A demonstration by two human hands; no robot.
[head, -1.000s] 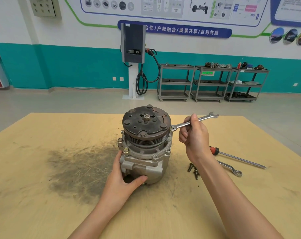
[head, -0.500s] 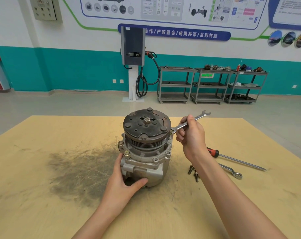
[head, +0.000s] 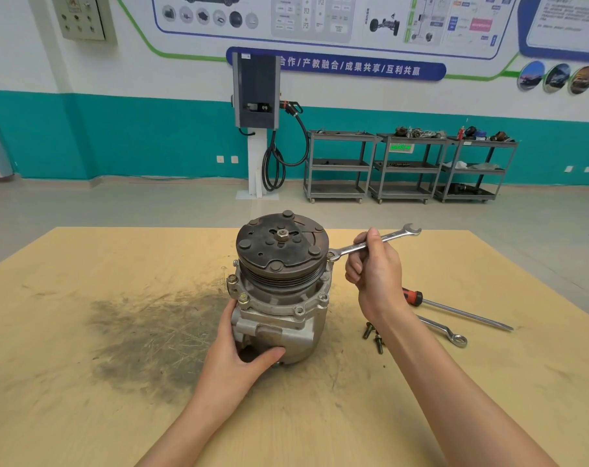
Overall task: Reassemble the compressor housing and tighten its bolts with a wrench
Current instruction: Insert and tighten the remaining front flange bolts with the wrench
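The grey cast-aluminium compressor housing (head: 279, 318) stands upright near the middle of the table, its dark, rusty round clutch plate (head: 282, 245) on top with a small hex nut at the centre. The bolt I am working sits on the housing's right-hand flange, just under the plate's rim, and the ring end of my slim, bright steel combination wrench (head: 374, 243) is seated over it. From that bolt the wrench's long axis runs out to the right and slightly upward, ending in the open jaw beyond my knuckles. My right hand (head: 375, 274) is curled round the shaft about midway, thumb on top, so it lies to the right of the bolt; I judge the next pull has to sweep around the bolt without the shaft fouling the plate's edge.

My left hand (head: 234, 357) grips the lower body of the housing from the front left, thumb across its smooth cast face, fingers hidden behind, bracing it against the turn. More bolt heads show around the ribbed flange.

Further out, on the pale yellow wooden table (head: 488, 382), two dark loose bolts (head: 374, 336) lie just right of the housing, then a second steel ring spanner (head: 446, 333) and a long screwdriver with a red and black handle (head: 455, 310). A dark greasy smear (head: 145, 335) stains the wood to the left.
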